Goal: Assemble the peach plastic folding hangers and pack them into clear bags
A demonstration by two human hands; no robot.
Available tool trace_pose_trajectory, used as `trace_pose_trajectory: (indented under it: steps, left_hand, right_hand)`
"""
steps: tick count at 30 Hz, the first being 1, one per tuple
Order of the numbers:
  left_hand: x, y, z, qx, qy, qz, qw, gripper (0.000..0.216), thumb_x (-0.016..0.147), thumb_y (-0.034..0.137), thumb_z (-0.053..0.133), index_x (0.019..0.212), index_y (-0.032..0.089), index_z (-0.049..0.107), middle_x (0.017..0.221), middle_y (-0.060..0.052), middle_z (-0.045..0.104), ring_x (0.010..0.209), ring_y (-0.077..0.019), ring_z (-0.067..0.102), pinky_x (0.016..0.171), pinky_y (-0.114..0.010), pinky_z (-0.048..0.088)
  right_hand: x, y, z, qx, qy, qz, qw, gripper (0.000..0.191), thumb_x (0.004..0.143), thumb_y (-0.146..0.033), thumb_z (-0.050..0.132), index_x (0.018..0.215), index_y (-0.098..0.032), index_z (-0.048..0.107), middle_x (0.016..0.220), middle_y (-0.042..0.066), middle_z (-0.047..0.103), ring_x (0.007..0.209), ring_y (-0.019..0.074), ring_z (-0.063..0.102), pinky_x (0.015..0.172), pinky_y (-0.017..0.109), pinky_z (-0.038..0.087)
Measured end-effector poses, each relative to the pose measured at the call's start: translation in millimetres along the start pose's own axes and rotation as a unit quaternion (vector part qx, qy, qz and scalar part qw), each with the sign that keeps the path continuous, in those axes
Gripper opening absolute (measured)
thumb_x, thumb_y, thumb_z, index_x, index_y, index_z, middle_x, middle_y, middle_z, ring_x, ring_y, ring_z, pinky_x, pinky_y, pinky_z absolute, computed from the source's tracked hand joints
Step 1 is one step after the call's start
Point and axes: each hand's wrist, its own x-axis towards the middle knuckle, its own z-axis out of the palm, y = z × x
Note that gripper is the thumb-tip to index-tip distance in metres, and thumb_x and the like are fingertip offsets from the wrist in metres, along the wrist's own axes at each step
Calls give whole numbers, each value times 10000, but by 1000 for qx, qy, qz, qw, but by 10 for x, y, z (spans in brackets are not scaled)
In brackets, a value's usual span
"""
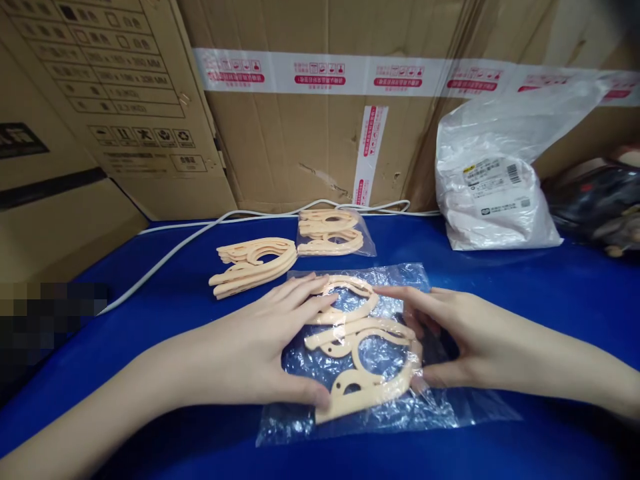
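A clear plastic bag [385,427] lies on the blue surface with several beige, hook-shaped plastic pieces inside, which look like folded travel hangers [370,393]. My left hand [270,340] rests across the bag's left side, fingers spread over the upper hanger and thumb on the lower one's end. At the right edge, my right hand [450,333] has its index finger stretched to the upper hanger. Its other fingers curl beside the bag and its thumb presses the film near the lower hanger; the fingertips are partly hidden. Behind lie a loose stack of hangers [255,263] and a bagged stack [333,240].
A white cable [185,250] runs along the back of the blue surface [175,440]. Cardboard boxes [280,147] with printed tape form a wall behind. At the back right stands a white plastic bag [493,180] with a label, beside a dark, blurred bundle [595,200].
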Motion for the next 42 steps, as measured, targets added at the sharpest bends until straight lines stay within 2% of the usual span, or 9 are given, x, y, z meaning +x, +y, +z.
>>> trace_pose_trajectory:
  steps: [3,7,10,15,21,27,31,38,42]
  left_hand:
    - [-8,25,-27,1,-16,-5,1000,1072,681,797,603,1542,316,185,1632,-35,84,1480,-380,53,1167,-566,231]
    - [-15,31,-29,3,-17,-4,1000,1094,663,795,621,1541,308,189,1630,-41,59,1474,-393,43,1165,-580,219]
    - [-21,33,-22,2,-14,-3,1000,1106,667,810,599,1545,290,173,1627,-54,67,1471,-397,40,1162,-579,236]
    - [-42,-3,-4,-3,-2,7,1000,1079,684,787,610,1544,311,165,1626,-43,67,1468,-402,42,1161,-578,248]
    - [-54,24,31,5,-9,-1,1000,1095,642,761,667,1539,315,222,1626,-48,52,1463,-422,56,1144,-592,269]
    - [-55,165,110,51,68,-24,996,1035,649,580,738,1526,252,298,1615,-62,186,1472,-394,122,1167,-537,265]
    - [-42,102,98,18,39,8,999,1064,660,652,709,1538,259,256,1619,-68,171,1466,-418,81,1166,-566,247]
    - [-19,25,-14,-14,-52,-25,998,1135,651,804,621,1550,324,121,1628,-42,-5,1460,-426,-3,1143,-618,232]
    - [-19,-17,-20,-20,-36,-2,999,1029,726,770,589,1546,329,150,1629,-34,9,1467,-404,6,1160,-591,213]
  right_hand:
    - [21,-6,32,15,-2,-12,1000,880,786,-473,705,1525,-282,268,883,-4,670,778,192,640,694,295,526]
    - [1,64,7,7,45,-46,998,860,777,-467,713,1514,-287,307,1218,81,651,1036,267,636,851,371,518]
    - [3,113,-7,18,43,-71,996,837,789,-430,718,1511,-336,305,1358,70,582,1141,275,599,925,389,493]
    - [3,152,-6,35,11,-59,998,825,804,-406,714,1512,-375,291,1157,32,666,1015,238,639,856,359,516]
    - [-37,147,-20,28,3,-54,998,818,803,-439,715,1506,-377,303,1176,35,648,1035,237,622,884,369,503]
    - [-33,138,-28,48,-4,-44,998,804,794,-437,724,1498,-343,348,1118,32,669,986,224,636,856,331,514]
    - [-4,108,-8,58,-3,-47,997,767,789,-446,724,1474,-325,401,1113,43,680,974,239,648,845,346,520]
    - [61,79,87,59,19,-68,996,720,817,-383,693,1471,-289,408,1159,73,679,1013,262,650,848,373,528]
    - [73,74,80,72,15,-69,995,722,815,-378,689,1472,-289,407,1152,62,682,993,255,653,823,349,532]
